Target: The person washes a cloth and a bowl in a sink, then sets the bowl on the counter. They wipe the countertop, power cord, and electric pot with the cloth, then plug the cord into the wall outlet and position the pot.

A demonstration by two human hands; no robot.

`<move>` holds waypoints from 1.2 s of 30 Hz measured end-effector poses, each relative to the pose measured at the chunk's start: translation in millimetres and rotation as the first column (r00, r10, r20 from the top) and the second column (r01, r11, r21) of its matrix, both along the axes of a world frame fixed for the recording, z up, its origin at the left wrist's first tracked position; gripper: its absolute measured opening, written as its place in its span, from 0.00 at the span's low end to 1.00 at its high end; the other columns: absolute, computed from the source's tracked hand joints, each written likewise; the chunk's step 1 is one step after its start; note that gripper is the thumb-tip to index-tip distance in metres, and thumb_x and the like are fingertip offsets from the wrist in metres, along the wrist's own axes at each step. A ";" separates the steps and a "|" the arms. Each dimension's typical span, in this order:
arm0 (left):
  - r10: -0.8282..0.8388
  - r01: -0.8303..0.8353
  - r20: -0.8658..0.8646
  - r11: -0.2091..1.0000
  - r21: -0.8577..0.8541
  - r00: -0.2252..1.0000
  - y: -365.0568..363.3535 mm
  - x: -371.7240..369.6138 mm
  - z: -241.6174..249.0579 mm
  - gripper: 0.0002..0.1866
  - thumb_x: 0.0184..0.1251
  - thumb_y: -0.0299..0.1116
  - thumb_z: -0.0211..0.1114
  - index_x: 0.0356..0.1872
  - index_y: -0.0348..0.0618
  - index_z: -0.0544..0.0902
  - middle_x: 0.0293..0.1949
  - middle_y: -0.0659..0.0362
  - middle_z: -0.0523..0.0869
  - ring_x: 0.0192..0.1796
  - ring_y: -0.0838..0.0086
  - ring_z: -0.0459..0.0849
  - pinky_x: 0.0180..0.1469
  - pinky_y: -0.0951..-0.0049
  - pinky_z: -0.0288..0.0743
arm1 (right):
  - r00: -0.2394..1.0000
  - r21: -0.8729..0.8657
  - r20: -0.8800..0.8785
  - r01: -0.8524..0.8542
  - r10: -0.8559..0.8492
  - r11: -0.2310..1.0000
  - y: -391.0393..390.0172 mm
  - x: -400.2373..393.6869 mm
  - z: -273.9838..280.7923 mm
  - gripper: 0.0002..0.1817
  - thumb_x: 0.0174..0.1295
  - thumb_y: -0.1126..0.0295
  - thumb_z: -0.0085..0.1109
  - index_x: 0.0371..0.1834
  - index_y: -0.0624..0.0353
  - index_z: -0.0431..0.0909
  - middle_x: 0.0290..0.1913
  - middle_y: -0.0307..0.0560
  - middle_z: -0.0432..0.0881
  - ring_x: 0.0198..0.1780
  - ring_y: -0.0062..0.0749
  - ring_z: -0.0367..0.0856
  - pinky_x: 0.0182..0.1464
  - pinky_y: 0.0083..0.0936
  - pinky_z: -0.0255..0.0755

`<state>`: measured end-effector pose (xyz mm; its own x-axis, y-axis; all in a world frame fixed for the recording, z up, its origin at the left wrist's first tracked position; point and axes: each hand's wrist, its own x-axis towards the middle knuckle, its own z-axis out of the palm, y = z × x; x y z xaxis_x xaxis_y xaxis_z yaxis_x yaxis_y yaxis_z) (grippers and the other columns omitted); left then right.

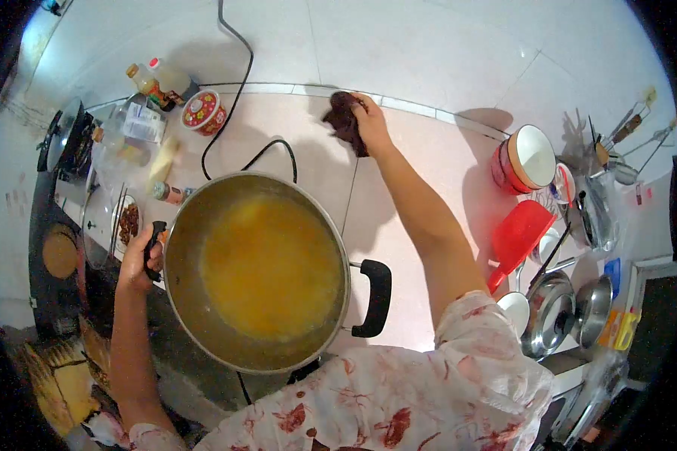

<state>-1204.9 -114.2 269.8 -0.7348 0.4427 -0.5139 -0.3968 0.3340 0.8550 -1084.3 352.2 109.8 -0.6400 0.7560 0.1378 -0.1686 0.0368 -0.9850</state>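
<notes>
A large two-handled pot [171,301] with yellowish liquid [271,267] inside is at the centre, near the counter's front edge. My left hand [138,261] is closed around its black left handle [155,252]. The black right handle [374,299] is free. Farther back, my right hand [371,124] grips a dark brown cloth [344,124] on the counter near the wall. Part of the cloth is hidden by my fingers. A black cord [237,105] runs down the wall and passes behind the pot.
Bottles [149,89], a red patterned tub [204,112] and a plate of dark food [129,219] stand at the left. At the right are stacked red bowls [520,159], a red scoop [520,233], a metal lid [553,308] and a steel bowl [594,310]. Pinkish counter tiles [421,301] lie between.
</notes>
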 end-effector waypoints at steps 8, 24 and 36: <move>0.040 -0.040 0.055 0.999 -0.006 0.998 -0.7 -2.4 -1.1 0.16 0.64 0.49 0.53 0.30 0.46 0.73 0.11 0.69 0.67 0.10 0.84 0.60 0.13 0.82 0.51 | 0.779 0.766 0.578 -0.416 -0.243 0.489 -53.8 -16.6 -8.3 0.27 0.52 0.63 0.56 0.59 0.49 0.65 0.66 0.50 0.57 0.65 0.55 0.54 0.63 0.49 0.52; 0.086 -0.095 0.165 0.994 0.051 0.983 -15.1 -5.3 -8.6 0.16 0.63 0.49 0.54 0.29 0.47 0.73 0.12 0.69 0.68 0.10 0.84 0.60 0.13 0.83 0.52 | 0.758 0.826 0.558 -0.469 -0.337 0.313 12.0 -88.6 -38.9 0.26 0.62 0.52 0.43 0.63 0.47 0.62 0.68 0.41 0.56 0.69 0.39 0.51 0.68 0.44 0.43; 0.129 -0.126 -0.068 0.991 0.042 0.989 5.9 9.8 -3.9 0.15 0.63 0.48 0.54 0.28 0.48 0.73 0.11 0.69 0.66 0.10 0.84 0.59 0.12 0.82 0.50 | 0.436 0.853 0.518 -0.196 -0.736 0.484 68.3 106.4 -35.5 0.32 0.60 0.47 0.41 0.63 0.55 0.61 0.68 0.50 0.55 0.68 0.48 0.49 0.68 0.43 0.40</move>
<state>-1195.1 -108.3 265.9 -0.8199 0.3613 -0.4441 -0.3727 0.2519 0.8931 -977.9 420.5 74.3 -0.5483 0.7718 0.3219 0.7845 0.6081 -0.1218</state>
